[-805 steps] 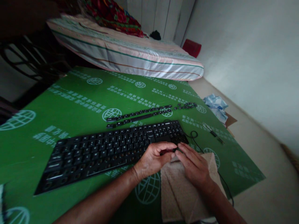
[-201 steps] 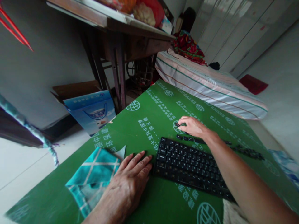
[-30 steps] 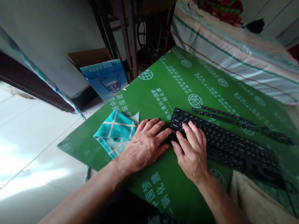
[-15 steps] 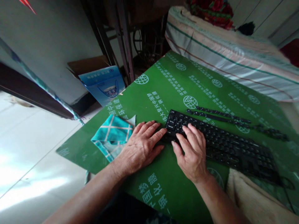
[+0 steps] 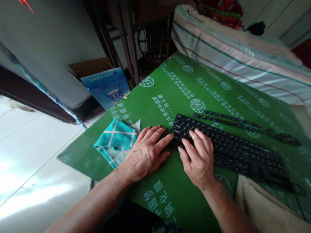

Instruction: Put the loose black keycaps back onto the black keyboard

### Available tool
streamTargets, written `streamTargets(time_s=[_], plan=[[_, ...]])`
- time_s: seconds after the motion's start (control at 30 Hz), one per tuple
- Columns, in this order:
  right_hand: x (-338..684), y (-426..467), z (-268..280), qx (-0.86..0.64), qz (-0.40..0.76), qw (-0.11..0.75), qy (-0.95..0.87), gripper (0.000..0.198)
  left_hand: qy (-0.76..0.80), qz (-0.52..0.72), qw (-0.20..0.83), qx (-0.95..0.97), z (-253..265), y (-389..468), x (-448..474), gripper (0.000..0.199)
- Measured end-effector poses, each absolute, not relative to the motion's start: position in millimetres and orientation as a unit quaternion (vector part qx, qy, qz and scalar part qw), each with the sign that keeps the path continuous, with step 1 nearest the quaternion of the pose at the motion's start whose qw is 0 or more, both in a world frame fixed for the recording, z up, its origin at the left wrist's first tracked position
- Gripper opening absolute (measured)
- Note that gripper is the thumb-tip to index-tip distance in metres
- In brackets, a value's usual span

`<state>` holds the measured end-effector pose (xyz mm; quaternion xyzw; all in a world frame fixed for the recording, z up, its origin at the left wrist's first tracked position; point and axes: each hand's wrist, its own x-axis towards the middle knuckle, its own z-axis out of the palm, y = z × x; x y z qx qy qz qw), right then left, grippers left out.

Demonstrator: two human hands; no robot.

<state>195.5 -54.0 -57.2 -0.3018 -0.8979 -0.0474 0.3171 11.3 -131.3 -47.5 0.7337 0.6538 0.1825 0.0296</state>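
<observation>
At the near left end of the long black plastic keyboard [image 5: 233, 149], the right hand [image 5: 199, 158] now works over the keys; some seven seconds ago it was beyond the keyboard, pinching a small dark piece by the rows of loose black keycaps [image 5: 225, 123]. The left hand [image 5: 145, 153] has moved up against the keyboard's left end, and against the frame half a second ago both hands look almost unchanged.

The left hand lies palm down, fingers loosely spread, its index fingertip touching the keyboard's corner. The right hand is half open and slightly curled, fingertips on the keys, thumb at the near edge; whether a keycap sits under them cannot be told.

The keyboard lies on the green printed board [image 5: 155, 97], with a teal checked cloth [image 5: 119, 134] beside the left hand.
</observation>
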Motion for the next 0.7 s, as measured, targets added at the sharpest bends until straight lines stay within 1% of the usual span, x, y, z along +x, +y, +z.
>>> streamTargets(time_s=[0.43, 0.6, 0.7], plan=[[190.9, -54.4, -57.2, -0.293, -0.07, 0.298, -0.906, 0.018, 0.657, 0.178, 0.02, 0.733, -48.2, -128.1, 12.7, 0.044], [194.5, -52.9, -56.1, -0.292, -0.055, 0.338, -0.893, 0.026, 0.649, 0.217, 0.026, 0.729, -46.7, -130.0, 11.3, 0.047], [195.7, -52.0, -56.1, -0.282, -0.056, 0.345, -0.894, 0.027, 0.65, 0.241, 0.025, 0.72, -47.7, -130.9, 10.8, 0.049]])
